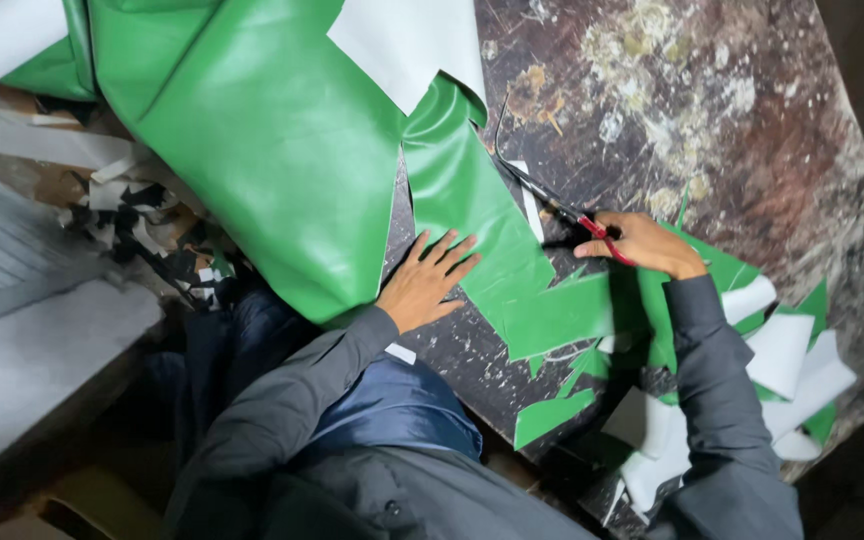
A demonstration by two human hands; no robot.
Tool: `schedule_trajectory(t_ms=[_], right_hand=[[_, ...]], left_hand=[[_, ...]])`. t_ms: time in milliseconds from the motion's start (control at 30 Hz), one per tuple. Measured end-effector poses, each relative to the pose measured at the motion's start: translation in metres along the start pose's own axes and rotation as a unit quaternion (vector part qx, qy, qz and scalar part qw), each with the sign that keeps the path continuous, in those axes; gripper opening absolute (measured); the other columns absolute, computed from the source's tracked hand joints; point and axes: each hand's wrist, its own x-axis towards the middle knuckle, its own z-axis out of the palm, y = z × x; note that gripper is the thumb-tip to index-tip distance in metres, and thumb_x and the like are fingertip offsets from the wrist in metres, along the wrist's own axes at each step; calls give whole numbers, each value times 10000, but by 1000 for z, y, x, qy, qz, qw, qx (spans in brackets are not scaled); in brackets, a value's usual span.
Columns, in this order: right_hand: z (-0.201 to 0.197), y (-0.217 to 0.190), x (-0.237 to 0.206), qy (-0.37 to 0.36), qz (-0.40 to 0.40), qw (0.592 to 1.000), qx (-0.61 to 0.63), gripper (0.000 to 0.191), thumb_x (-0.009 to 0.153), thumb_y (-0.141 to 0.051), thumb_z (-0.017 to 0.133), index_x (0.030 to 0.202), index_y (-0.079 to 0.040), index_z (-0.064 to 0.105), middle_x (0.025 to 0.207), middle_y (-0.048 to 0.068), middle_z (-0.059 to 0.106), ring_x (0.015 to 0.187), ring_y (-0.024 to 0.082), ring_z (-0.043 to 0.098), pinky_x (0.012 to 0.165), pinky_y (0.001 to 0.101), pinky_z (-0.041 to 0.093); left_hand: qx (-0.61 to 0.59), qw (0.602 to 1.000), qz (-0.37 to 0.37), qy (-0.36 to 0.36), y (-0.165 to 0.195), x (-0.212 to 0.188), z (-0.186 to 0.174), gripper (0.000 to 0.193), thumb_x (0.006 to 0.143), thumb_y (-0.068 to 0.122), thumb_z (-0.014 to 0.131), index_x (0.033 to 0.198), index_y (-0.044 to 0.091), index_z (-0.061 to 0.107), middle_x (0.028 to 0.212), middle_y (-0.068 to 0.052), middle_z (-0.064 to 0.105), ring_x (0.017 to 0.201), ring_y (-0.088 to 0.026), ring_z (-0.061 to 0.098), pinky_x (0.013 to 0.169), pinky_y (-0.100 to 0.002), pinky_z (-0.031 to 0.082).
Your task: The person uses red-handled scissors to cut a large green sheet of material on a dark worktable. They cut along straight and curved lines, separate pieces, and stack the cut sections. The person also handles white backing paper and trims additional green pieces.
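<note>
The red-handled scissors (552,205) lie low over the dark, paint-stained counter (752,130), long axis diagonal, blades pointing up-left along the edge of the glossy green sheet (282,140). The right hand (642,243) is clenched around their handles. The left hand (430,280) presses flat on the sheet, fingers spread, forearm angled up-right.

Overhead light is glaring off the green vinyl sheet (272,150); corners are falling dark, edges slightly blurring.

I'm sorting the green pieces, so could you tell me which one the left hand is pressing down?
The left hand presses the long green strip beside the scissors, not the small offcuts nearer the table edge.
</note>
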Motion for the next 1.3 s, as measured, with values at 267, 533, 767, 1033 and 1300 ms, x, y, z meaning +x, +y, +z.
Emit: schedule_trajectory(t_ms=[267, 533, 767, 1033, 1300], right_hand=[[-121, -40, 132, -113, -104, 971, -184, 526, 674, -544, 865, 870, -73, 735, 818, 129, 674, 807, 279, 614, 746, 428, 488], [-166, -91, 194, -202, -112, 945, -232, 485, 631, -496, 931, 850, -86, 794, 804, 70, 687, 765, 226, 627, 704, 395, 487], [-171, -135, 212, -223, -116, 919, -303, 545, 588, -475, 968, 950, -93, 826, 857, 81, 720, 784, 257, 656, 733, 422, 521], [-166, -161, 225, -219, -137, 902, -346, 700, 555, -493, 989, 1114, -123, 790, 981, 74, 782, 887, 259, 660, 772, 404, 554], [-180, -157, 232, -223, -93, 909, -339, 536, 650, -427, 959, 1037, -76, 843, 938, 120, 746, 823, 265, 670, 750, 424, 546]], left_hand=[[16, 996, -22, 90, -7, -2, 24, 657, 981, 522, 619, 1516, 167, 478, 1570, -6, 456, 1381, -247, 464, 1124, -500, 361], [-6, 992, -23, 127, -18, -4, 45, 513, 976, 445, 649, 1427, 214, 576, 1574, 28, 475, 1380, -213, 477, 1104, -477, 399], [-57, 992, -33, 103, -18, -5, 52, 497, 976, 415, 661, 1420, 203, 592, 1570, 30, 474, 1386, -207, 473, 1138, -468, 392], [-49, 993, -28, 99, -19, -9, 52, 508, 967, 430, 651, 1419, 206, 590, 1588, 43, 448, 1415, -201, 447, 1167, -476, 351], [-54, 994, -25, 89, -18, -5, 56, 504, 973, 415, 623, 1426, 195, 594, 1591, 32, 436, 1412, -220, 437, 1136, -494, 396]])
